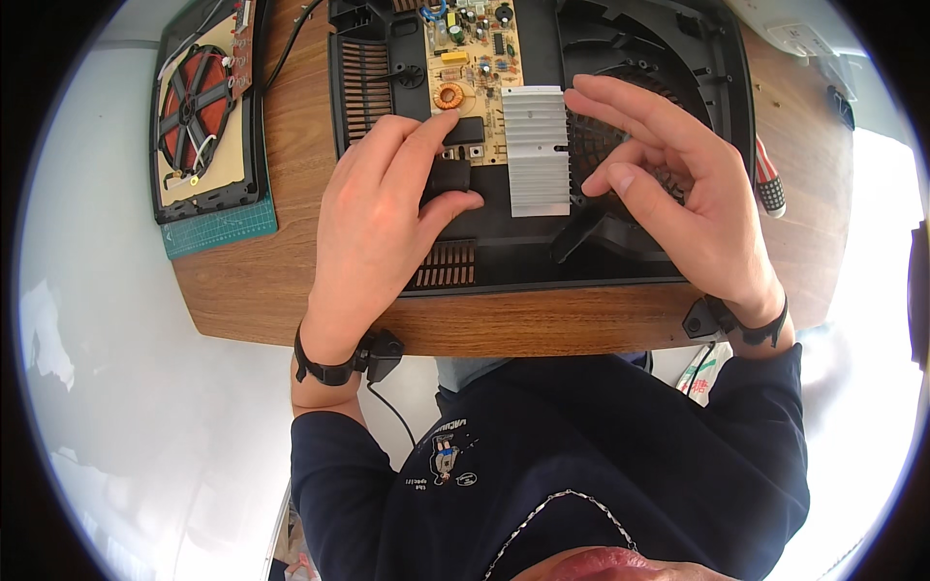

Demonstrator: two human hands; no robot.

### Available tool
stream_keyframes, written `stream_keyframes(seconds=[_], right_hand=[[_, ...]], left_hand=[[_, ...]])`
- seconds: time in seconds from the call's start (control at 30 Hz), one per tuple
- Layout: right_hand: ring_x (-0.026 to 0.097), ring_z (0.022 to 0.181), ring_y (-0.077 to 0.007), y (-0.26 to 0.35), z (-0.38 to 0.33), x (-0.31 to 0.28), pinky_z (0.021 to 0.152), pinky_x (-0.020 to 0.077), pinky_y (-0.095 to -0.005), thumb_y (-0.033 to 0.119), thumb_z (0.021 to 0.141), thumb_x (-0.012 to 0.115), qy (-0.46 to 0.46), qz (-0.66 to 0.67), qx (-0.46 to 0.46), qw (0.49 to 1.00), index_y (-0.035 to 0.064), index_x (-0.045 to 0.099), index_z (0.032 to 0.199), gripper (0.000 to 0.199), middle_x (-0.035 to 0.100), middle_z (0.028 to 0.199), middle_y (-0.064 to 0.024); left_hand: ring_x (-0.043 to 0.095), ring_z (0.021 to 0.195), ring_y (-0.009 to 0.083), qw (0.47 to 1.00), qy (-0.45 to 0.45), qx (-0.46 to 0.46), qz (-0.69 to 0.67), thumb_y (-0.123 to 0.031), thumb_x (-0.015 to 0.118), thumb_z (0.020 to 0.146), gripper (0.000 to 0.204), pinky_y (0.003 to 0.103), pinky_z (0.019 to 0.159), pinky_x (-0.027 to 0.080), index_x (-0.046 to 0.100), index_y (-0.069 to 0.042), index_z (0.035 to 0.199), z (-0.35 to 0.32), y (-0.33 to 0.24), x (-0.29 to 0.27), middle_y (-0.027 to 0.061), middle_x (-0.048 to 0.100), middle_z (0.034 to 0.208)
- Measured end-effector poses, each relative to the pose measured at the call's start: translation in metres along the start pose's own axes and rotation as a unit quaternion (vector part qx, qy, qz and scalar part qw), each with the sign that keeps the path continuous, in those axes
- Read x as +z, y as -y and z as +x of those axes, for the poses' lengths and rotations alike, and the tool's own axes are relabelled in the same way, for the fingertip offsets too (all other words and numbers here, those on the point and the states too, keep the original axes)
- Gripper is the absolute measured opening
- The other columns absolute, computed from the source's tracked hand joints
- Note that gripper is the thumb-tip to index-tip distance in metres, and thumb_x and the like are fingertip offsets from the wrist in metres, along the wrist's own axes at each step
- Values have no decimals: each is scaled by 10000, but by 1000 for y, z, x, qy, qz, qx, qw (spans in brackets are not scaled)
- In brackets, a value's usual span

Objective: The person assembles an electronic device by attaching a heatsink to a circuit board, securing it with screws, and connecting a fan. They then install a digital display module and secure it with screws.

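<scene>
A tan circuit board (453, 73) with a copper-wound coil lies in a black appliance housing (523, 261). My left hand (378, 203) curls round the board's lower left part. Its index finger and thumb straddle the black block components (451, 175) there, and the other fingertips are hidden. Along the board's right side lies a silver ribbed heat sink (539, 155). My right hand (693, 174) hovers over the round fan grille, its fingers apart and nothing in them. Its index and middle fingertips come close to the heat sink's upper right edge; whether they touch, I cannot tell.
At the left, a black panel with a round red-and-black coil (197, 114) lies partly over a green cutting mat (223, 230). A red-and-black tool handle (769, 189) is right of the housing. Small screws (767, 95) lie on the wooden table (504, 327).
</scene>
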State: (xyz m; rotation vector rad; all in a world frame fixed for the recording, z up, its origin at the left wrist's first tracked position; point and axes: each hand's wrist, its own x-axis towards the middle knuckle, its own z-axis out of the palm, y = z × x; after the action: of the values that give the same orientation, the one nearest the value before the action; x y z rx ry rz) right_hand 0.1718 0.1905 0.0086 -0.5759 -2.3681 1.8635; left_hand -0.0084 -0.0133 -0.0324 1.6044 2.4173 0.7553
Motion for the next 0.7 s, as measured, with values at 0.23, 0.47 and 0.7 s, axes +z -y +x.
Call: stream_keyframes(seconds=[0.23,0.47,0.7], right_hand=[[683,949,-109,2,1,-1,898,535,-255,-31,977,545,9,-34,17,999,-3,511,1520,544,627,1472,-152],[690,920,-106,2,2,-3,902,540,-260,-40,962,551,10,-93,35,995,-6,538,1494,533,646,1457,-133],[699,897,-113,1,4,-2,899,551,-271,-42,942,557,0,-118,22,993,-3,567,1470,529,678,1407,-124]], left_hand=[[678,909,214,1000,-1,5,-3,-46,898,695,680,330,783,580,676,-77,1337,1,0,0,65,644,1067],[672,905,213,1000,-3,8,-4,-37,899,683,680,332,790,575,680,-72,1326,1,0,0,65,646,1056],[671,912,217,1000,5,4,-8,-70,905,688,674,340,799,573,675,-65,1321,2,0,-2,65,643,1062]])
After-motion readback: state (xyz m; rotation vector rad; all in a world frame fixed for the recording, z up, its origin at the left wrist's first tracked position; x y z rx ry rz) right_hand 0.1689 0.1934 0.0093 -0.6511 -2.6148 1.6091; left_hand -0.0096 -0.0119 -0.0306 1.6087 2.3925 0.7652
